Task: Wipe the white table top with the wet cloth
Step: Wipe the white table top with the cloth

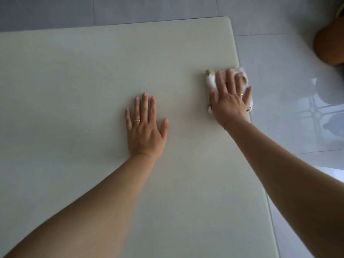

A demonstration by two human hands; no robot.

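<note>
The white table top (83, 86) fills most of the view, its rounded far right corner at the upper middle. My right hand (229, 98) lies flat on the wet cloth (211, 80), a white rag with yellowish marks, pressing it down at the table's right edge. Part of the cloth hangs over that edge, and most of it is hidden under my fingers. My left hand (146, 127) rests palm down on the bare table near the middle, fingers spread, holding nothing. Both hands wear a gold ring.
Glossy grey floor tiles (279, 75) lie to the right of and beyond the table. A brown rounded object (329, 45) stands on the floor at the upper right. The table's right edge runs diagonally down toward the lower right.
</note>
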